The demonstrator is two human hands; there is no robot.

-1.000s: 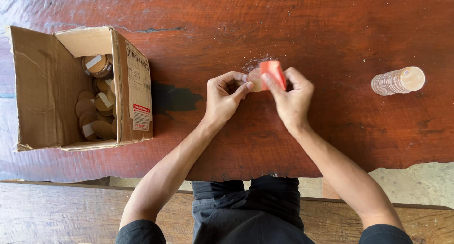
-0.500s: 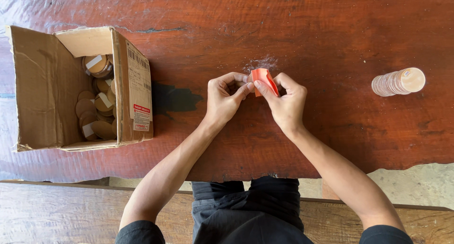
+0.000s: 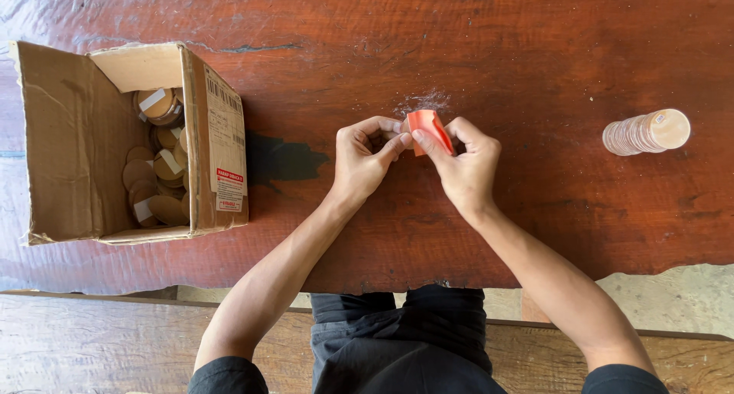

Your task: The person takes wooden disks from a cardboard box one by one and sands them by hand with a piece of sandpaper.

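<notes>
Centrally over the dark red wooden table point(image 3: 474, 42), both hands meet, fingertips together. The right hand point(image 3: 463, 171) is curled shut, thumb and forefinger pinching a small folded orange sheet point(image 3: 427, 127), which looks like sandpaper, though the view is too small to be sure. The left hand point(image 3: 364, 158) is likewise closed, its fingertips pressed against the sheet's left edge; whatever it grips there is hidden behind the sheet and fingers. A faint patch of pale dust point(image 3: 423, 101) lies on the table just beyond the sheet, at twelve o'clock from the hands. Well apart at nine o'clock stands an open cardboard box point(image 3: 65, 142) holding loose wooden discs point(image 3: 157, 168), some with pale labels. Well apart at three o'clock, a stack of wooden discs point(image 3: 646, 132) lies on its side. A dark stain point(image 3: 283, 159) marks the table between box and hands.
</notes>
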